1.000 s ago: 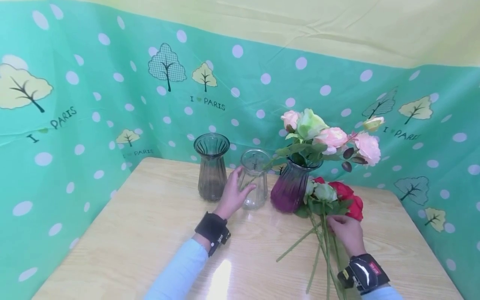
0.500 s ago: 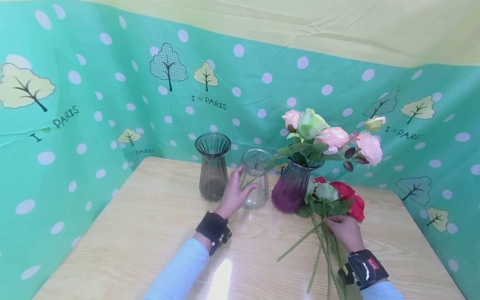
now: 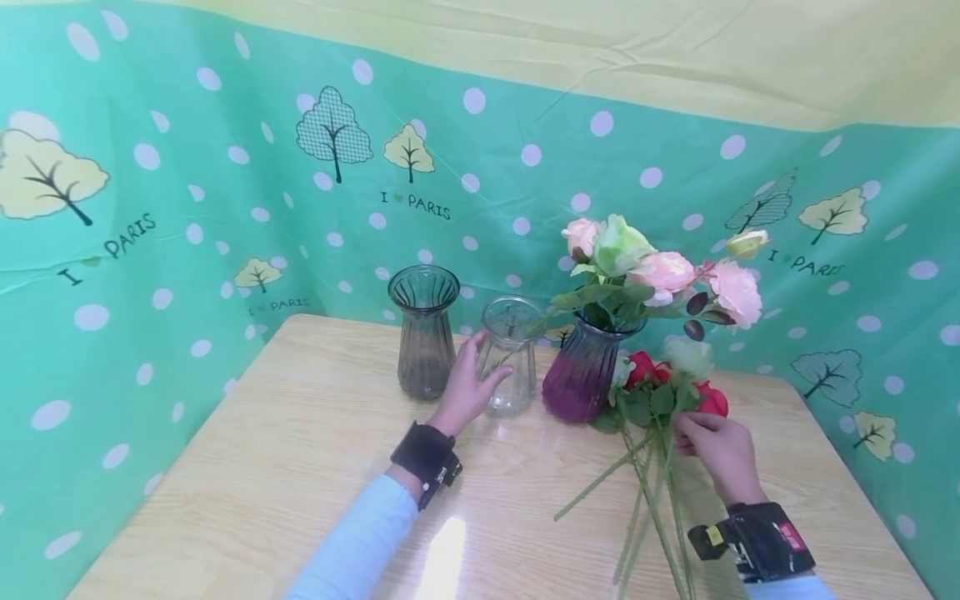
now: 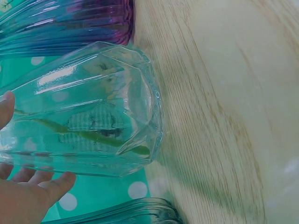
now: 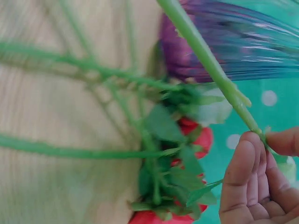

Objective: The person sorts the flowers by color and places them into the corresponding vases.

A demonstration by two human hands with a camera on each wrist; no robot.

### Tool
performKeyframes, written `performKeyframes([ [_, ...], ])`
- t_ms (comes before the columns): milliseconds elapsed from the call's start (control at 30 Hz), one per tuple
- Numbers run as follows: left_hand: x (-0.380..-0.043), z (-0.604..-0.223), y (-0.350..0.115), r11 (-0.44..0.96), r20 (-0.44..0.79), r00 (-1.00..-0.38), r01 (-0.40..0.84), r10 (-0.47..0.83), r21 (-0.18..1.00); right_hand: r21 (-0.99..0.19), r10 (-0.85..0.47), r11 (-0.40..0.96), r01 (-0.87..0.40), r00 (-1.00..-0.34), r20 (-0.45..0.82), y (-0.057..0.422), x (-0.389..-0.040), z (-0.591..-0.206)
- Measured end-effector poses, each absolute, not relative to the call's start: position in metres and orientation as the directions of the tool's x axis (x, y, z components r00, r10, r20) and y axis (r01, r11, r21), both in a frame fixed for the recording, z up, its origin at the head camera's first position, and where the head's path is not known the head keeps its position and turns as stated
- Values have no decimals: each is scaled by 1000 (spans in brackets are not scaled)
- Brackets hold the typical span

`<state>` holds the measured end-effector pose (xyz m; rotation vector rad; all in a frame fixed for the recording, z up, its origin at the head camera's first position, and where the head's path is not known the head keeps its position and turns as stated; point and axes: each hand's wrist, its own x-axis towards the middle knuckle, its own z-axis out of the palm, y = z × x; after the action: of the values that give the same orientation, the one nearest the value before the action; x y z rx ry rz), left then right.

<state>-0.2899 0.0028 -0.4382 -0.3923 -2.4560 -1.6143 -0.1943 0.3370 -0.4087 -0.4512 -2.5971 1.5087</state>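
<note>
My left hand (image 3: 463, 392) holds the clear glass vase (image 3: 521, 385), thumb on one side and fingers on the other. A green stem (image 4: 96, 136) slants inside that vase in the left wrist view. Between thumb and fingers, my right hand (image 3: 722, 450) pinches a pale green artificial rose (image 3: 690, 357) by its stem (image 5: 205, 58). That bloom is raised over several red roses (image 5: 202, 140) and another pale bloom lying on the table. Beside the clear vase, a purple-tinted vase (image 3: 579, 385) bears pink and green blooms (image 3: 663, 273).
A grey ribbed glass vase (image 3: 424, 354) stands left of the clear one. Loose stems (image 3: 600, 482) spread toward the front of the wooden table (image 3: 300, 492). A green dotted cloth (image 3: 225, 167) hangs behind and at both sides.
My right hand has lifted the pale green rose off the pile and shifted slightly right, uncovering more red petals. My left hand stays on the clear vase.
</note>
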Motion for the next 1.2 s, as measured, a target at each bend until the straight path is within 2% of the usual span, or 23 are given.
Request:
performKeyframes([
  [100, -290, -438, 3, 379, 300, -946, 325, 123, 867, -957, 334, 262, 125, -942, -32, 346, -198, -417],
  [233, -290, -438, 3, 378, 310, -943, 333, 122, 864, -1000, 369, 19, 14, -929, -6, 340, -195, -410],
  [400, -290, -438, 3, 384, 299, -947, 322, 119, 865, -975, 425, -204, -88, -905, -7, 310, -183, -374],
  [533, -289, -438, 3, 390, 293, -949, 316, 120, 865, -930, 516, -316, -190, -857, 0, 297, -180, -356],
  [733, -289, -437, 3, 387, 289, -949, 314, 122, 867, -831, 663, -388, -398, -747, 48, 288, -181, -343],
  [900, -289, -437, 3, 385, 294, -948, 320, 125, 866, -724, 712, -423, -544, -694, 106, 283, -179, -335],
  [1200, -290, -439, 3, 386, 288, -949, 314, 125, 867, -675, 722, -341, -654, -642, 257, 267, -185, -328],
])
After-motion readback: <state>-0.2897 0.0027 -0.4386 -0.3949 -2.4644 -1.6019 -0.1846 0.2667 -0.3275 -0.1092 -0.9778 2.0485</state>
